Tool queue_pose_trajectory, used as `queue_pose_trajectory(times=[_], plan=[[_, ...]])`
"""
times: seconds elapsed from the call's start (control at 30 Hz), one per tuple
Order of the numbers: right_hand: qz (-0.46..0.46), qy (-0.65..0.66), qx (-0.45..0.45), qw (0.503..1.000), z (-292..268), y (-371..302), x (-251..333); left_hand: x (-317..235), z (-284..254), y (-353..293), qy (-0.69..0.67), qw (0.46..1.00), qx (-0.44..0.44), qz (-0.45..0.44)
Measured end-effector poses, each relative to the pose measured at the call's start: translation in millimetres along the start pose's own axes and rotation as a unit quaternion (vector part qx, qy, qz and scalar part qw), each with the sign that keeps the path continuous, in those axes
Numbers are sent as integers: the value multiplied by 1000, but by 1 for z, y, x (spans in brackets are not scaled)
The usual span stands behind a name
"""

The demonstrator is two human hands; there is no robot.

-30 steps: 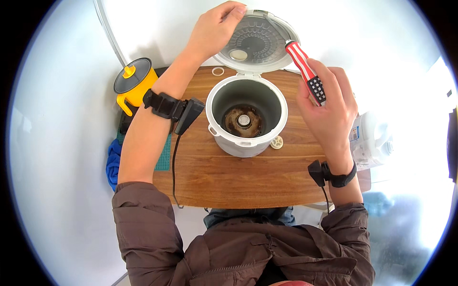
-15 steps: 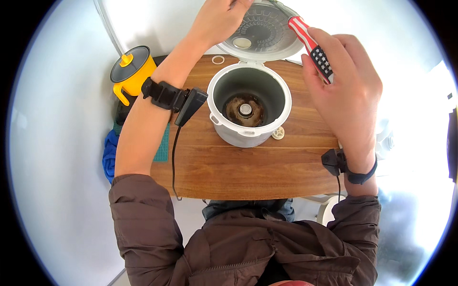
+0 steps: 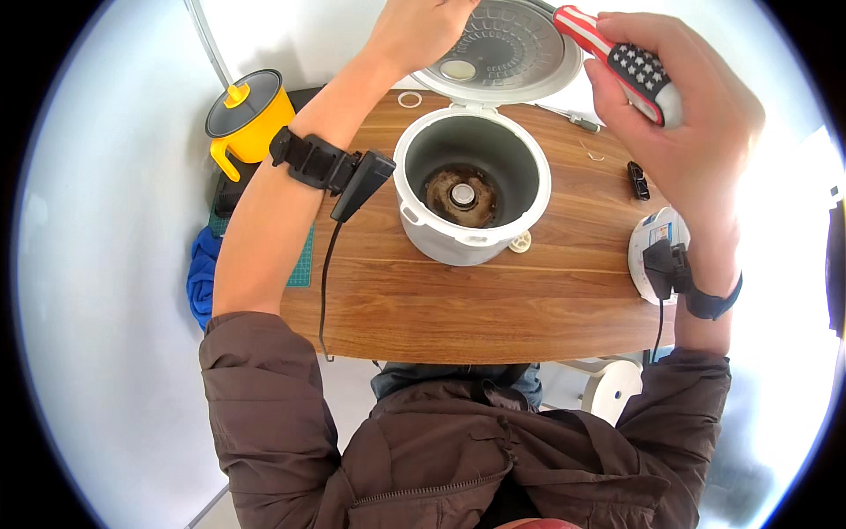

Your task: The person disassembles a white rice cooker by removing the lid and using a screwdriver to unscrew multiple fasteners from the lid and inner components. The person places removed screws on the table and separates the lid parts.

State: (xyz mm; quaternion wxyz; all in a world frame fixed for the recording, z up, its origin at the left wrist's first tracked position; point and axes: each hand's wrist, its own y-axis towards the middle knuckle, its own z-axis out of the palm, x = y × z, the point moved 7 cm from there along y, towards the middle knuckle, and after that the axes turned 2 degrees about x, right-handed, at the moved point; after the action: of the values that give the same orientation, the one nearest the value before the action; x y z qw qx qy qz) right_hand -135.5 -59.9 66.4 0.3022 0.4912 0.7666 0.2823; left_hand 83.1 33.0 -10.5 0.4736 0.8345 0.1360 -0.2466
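Observation:
My right hand (image 3: 683,97) is wrapped round the red, white and black handle of a screwdriver (image 3: 639,75). Its slim shaft points up and left past the far edge of an open rice cooker lid (image 3: 507,53). At the lid's upper left is my left hand (image 3: 423,35), its fingers curled and partly cut off by the picture's top edge; what they hold is hidden. Below the lid stands the white rice cooker (image 3: 454,247), without an inner pot, its brown-stained bottom showing round a central metal button (image 3: 463,194).
Left stands a yellow pot (image 3: 260,123) with a grey lid, near a blue cloth (image 3: 203,273) and green cutting mat (image 3: 300,260). A white ring (image 3: 409,100) and a cream round part (image 3: 521,242) lie by the cooker. Right are another screwdriver (image 3: 586,123), a black object (image 3: 638,181) and white appliance (image 3: 648,238).
My right hand has moved right and slightly up with the screwdriver, tilting its handle flatter. The left hand stays by the lid. The view has shifted slightly, uncovering things at the table's right.

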Motion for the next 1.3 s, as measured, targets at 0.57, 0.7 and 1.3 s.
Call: queue_pose_trajectory(times=[0.57, 0.7, 1.3], plan=[[29, 0, -17, 999, -19, 20, -5, 5, 2, 6, -12, 1000, 11, -16], [-38, -4, -35, 999, -20, 26, -1, 6, 2, 6, -25, 999, 17, -16], [62, -50, -12, 997, -22, 38, -14, 14, 2, 9, -49, 996, 67, -43]])
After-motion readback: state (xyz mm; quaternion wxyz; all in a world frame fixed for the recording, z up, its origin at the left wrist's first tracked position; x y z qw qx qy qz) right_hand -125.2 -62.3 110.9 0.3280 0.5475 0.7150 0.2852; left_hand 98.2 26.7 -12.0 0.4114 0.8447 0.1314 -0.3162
